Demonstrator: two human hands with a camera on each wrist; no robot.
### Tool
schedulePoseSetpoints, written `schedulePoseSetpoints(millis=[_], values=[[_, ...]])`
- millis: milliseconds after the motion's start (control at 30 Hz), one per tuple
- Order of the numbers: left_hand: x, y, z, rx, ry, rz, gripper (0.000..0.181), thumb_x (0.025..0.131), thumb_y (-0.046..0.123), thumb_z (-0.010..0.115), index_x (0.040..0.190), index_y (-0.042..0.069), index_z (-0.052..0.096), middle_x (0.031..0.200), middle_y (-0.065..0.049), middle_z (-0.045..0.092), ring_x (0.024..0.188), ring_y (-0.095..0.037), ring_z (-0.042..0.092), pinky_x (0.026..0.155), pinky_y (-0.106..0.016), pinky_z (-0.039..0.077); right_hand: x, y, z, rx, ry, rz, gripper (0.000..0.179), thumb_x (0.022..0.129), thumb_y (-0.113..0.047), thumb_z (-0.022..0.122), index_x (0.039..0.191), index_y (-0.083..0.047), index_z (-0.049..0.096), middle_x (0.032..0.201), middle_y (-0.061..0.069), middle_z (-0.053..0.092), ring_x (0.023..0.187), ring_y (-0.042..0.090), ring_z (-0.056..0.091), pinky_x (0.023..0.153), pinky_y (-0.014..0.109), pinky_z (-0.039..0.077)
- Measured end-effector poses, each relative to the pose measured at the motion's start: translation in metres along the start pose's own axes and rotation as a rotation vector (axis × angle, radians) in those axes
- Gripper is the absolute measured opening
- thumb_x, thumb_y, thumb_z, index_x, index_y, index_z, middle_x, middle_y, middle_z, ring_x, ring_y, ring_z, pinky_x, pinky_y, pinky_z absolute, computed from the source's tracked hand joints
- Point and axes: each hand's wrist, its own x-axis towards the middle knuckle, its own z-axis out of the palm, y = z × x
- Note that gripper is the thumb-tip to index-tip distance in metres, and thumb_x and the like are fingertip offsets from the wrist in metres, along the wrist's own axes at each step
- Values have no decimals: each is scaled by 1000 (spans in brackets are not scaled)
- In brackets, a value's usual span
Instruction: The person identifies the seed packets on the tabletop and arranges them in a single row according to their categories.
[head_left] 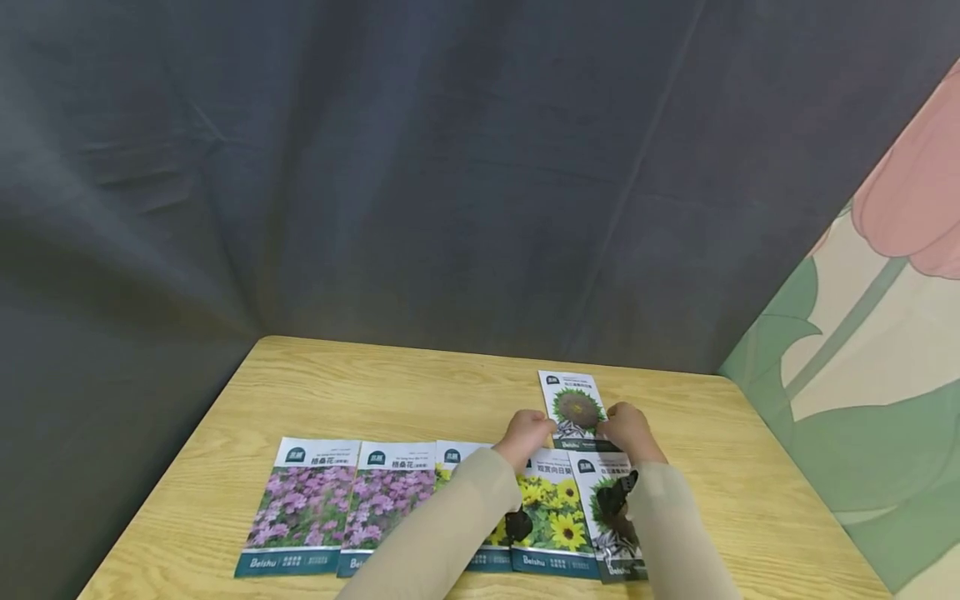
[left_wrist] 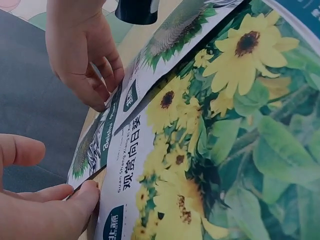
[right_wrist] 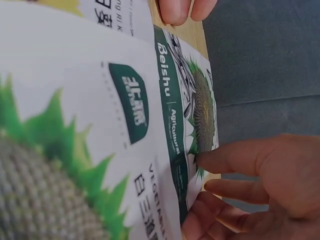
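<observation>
A seed packet (head_left: 577, 407) with a sunflower head and striped seeds lies at the back right of the table, above a row of packets. My left hand (head_left: 527, 435) pinches its lower left edge between thumb and fingertips. At the opposite edge, my right hand (head_left: 632, 432) grips it, thumb on the printed face (right_wrist: 202, 112) and fingers at the side. Just below lie a matching sunflower seed packet (head_left: 609, 546) and a yellow-flower packet (head_left: 558, 500), both partly under my forearms. In the left wrist view, the held packet's green bottom band (left_wrist: 107, 132) meets the row's top edges.
Two pink-flower packets (head_left: 303, 504) (head_left: 390, 492) stand at the row's left end. Another yellow-flower packet (head_left: 457, 454) is mostly covered by my left sleeve. A dark curtain (head_left: 465, 183) hangs behind the wooden table (head_left: 390, 383); a flower-patterned wall covering (head_left: 862, 375) is on the right.
</observation>
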Motion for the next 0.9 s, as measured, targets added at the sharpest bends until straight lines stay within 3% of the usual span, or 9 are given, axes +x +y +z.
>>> schedulePoseSetpoints(millis=[67,133,300,500,567,667,767,833,900], values=[[2,0,0,0,2,0,24,94,11,58,73,5,50,78,-5,48,77,-22,49,79,-36,43,3,3,-1,23,-5,14,46,86,0,61,125,23,53,123,41,56,106,48,61,92,58,53],[4,1,0,6,-4,-1,39,93,10,57,66,15,31,71,-3,29,68,-19,32,72,-36,34,6,5,-2,31,-4,14,41,84,1,62,120,22,57,117,38,60,96,42,63,85,53,56],[5,2,0,25,-24,0,40,94,12,57,63,16,33,80,-1,42,74,-17,39,77,-35,41,10,10,-7,75,-7,17,29,82,4,63,107,18,64,89,22,64,66,22,55,63,35,52],[4,5,-3,14,-56,5,42,95,12,55,63,17,29,78,-3,39,72,-17,35,75,-34,38,13,10,-6,175,-33,72,6,84,5,58,86,8,63,63,1,47,49,10,38,52,27,38],[3,7,-4,-28,-68,0,41,94,10,55,63,17,28,79,-2,39,72,-16,34,74,-31,39,15,12,-4,208,-40,86,7,85,6,55,83,5,62,57,-2,41,46,9,34,49,26,35],[4,9,-7,-112,-84,-1,42,91,5,55,63,18,25,73,0,34,63,-14,29,64,-28,37,16,14,-2,255,-48,86,14,86,9,49,92,11,62,56,-1,42,44,9,32,47,25,32],[5,13,-10,-191,-83,-12,44,90,2,54,64,18,22,66,2,22,57,-14,18,61,-29,29,16,15,-1,298,-32,81,28,88,11,48,113,17,61,71,7,54,51,11,41,49,24,39],[5,14,-11,-208,-74,-14,45,91,1,54,64,18,22,68,0,21,59,-15,18,64,-32,28,16,14,0,320,-16,78,32,90,10,47,119,19,58,84,14,59,60,14,49,53,25,45],[4,16,-11,-217,-71,-14,43,91,2,54,64,17,25,75,-2,32,65,-16,28,70,-34,33,15,14,1,345,6,76,31,93,9,48,120,19,57,96,20,60,71,17,55,59,27,49]])
